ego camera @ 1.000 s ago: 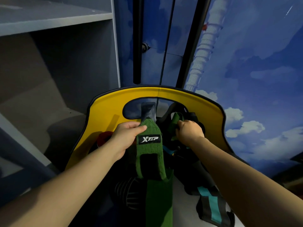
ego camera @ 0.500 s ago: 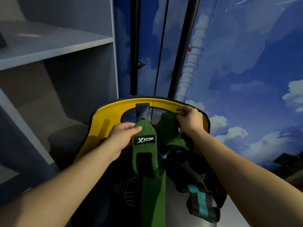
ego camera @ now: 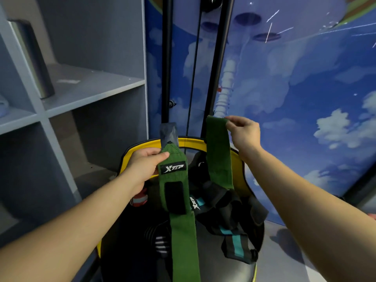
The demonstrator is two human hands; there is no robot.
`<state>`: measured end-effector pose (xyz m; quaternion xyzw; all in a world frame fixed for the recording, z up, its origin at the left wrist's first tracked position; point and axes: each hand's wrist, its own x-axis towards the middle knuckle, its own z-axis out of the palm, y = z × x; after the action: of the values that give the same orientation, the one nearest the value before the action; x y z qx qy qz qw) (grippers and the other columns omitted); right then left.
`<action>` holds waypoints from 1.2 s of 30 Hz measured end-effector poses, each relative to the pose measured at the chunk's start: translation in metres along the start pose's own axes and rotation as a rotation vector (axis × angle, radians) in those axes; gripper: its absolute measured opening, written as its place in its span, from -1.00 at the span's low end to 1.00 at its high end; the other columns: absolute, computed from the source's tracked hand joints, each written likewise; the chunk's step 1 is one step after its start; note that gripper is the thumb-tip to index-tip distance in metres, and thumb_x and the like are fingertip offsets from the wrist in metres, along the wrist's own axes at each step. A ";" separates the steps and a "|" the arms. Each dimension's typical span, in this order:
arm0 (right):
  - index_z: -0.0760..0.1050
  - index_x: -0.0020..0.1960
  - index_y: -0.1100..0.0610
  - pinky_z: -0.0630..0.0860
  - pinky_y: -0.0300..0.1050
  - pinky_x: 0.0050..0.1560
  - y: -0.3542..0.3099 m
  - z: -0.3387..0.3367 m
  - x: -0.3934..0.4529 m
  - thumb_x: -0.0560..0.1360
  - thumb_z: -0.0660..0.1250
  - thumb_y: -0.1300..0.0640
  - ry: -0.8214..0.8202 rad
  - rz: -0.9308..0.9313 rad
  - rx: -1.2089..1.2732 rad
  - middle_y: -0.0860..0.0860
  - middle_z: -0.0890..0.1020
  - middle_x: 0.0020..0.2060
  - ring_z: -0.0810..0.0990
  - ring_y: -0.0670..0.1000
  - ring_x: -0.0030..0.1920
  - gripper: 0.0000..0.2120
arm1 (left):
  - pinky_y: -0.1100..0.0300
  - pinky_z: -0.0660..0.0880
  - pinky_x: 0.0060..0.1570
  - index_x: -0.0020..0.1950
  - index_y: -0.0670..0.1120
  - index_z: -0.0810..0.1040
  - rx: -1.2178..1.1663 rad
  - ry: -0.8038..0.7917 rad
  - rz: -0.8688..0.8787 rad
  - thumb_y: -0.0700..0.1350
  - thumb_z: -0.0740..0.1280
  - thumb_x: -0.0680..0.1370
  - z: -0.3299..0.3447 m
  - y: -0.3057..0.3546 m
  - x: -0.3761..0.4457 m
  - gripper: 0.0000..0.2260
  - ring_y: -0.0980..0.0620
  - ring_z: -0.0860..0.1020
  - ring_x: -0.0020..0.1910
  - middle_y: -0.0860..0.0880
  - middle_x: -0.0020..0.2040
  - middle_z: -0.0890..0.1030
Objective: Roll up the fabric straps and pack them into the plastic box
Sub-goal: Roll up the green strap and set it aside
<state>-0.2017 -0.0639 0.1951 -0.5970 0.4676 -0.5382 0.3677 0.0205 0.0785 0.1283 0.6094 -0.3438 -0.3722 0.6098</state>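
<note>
While left hand (ego camera: 142,167) pinches the green strap (ego camera: 184,237) at its "XTEP" label end, center frame, right hand (ego camera: 244,133) pinches the other end higher; both lengths run vertically, over yellow-rimmed chair (ego camera: 140,147)

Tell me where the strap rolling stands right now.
Nothing looks rolled or packed; no plastic box is in view. In hand: the left hand grips the green strap at its labelled end, the right hand pinches its other end. Left: the black-and-teal straps lie loose on the yellow-edged seat.
</note>
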 end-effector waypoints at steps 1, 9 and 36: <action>0.68 -0.01 -0.02 0.53 -0.27 -0.25 -0.007 -0.003 0.000 0.57 0.39 0.20 0.005 0.004 0.016 -0.01 0.71 -0.13 0.61 -0.09 -0.23 -0.86 | 0.02 0.59 0.05 -0.13 0.02 0.65 0.001 0.001 0.005 -0.16 0.51 0.51 0.000 0.002 -0.003 -0.89 0.00 0.67 -0.10 0.09 -0.23 0.73; 0.66 0.05 0.10 0.52 -0.25 -0.28 -0.020 -0.008 -0.019 0.59 0.34 0.30 -0.155 0.074 0.052 0.05 0.67 -0.19 0.54 -0.09 -0.34 -0.83 | -0.09 0.61 0.11 0.02 0.03 0.64 0.005 0.027 -0.022 -0.10 0.53 0.49 0.003 -0.006 -0.003 -0.85 -0.10 0.68 0.04 -0.04 0.01 0.73; 0.71 0.09 0.06 0.46 -0.04 -0.03 0.055 0.020 -0.032 0.57 0.41 0.08 -0.221 -0.672 -0.581 -0.04 0.73 -0.09 0.52 0.05 -0.08 -0.84 | -0.20 0.54 0.24 0.11 0.01 0.68 -0.089 0.118 -0.156 0.07 0.55 0.27 0.016 -0.047 0.041 -0.57 -0.10 0.65 0.15 0.00 0.11 0.71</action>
<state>-0.1900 -0.0506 0.1302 -0.8478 0.3376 -0.4071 0.0375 0.0249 0.0364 0.0799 0.6274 -0.2419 -0.3970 0.6247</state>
